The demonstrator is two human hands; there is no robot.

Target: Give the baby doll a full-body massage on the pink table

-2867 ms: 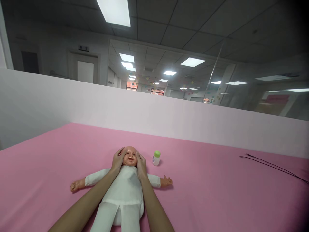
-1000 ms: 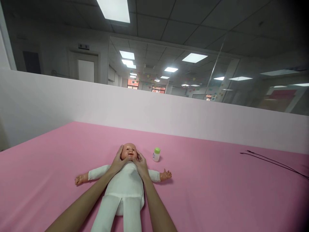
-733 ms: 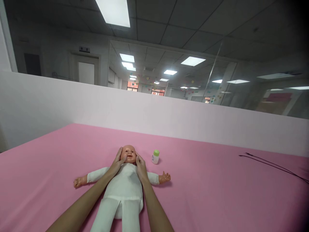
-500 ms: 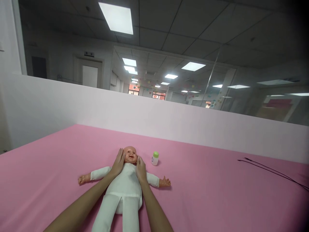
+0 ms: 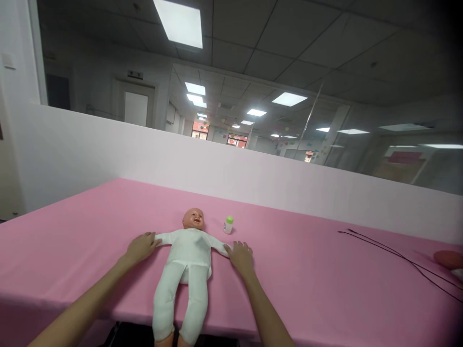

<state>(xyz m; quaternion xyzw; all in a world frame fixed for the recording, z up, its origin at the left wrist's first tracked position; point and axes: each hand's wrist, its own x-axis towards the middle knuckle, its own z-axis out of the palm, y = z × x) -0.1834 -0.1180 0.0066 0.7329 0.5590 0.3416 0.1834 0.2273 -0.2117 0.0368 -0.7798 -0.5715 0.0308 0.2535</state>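
Doll (image 5: 191, 248) lies face-up on the pink tabletop (image 5: 307, 284), feet past near edge, head twd far edge, w/ L hand (image 5: 142, 246) & R hand (image 5: 241, 258) each part-curled over one sleeve end; can't tell how firmly either grips. Reddish rounded thing (image 5: 448, 259) & thin dark cables (image 5: 383, 250) sit twd R edge. Green-capped bottle (image 5: 228, 225) stands upright just R of doll's head, w/ white wall (image 5: 253, 178) along far edge.
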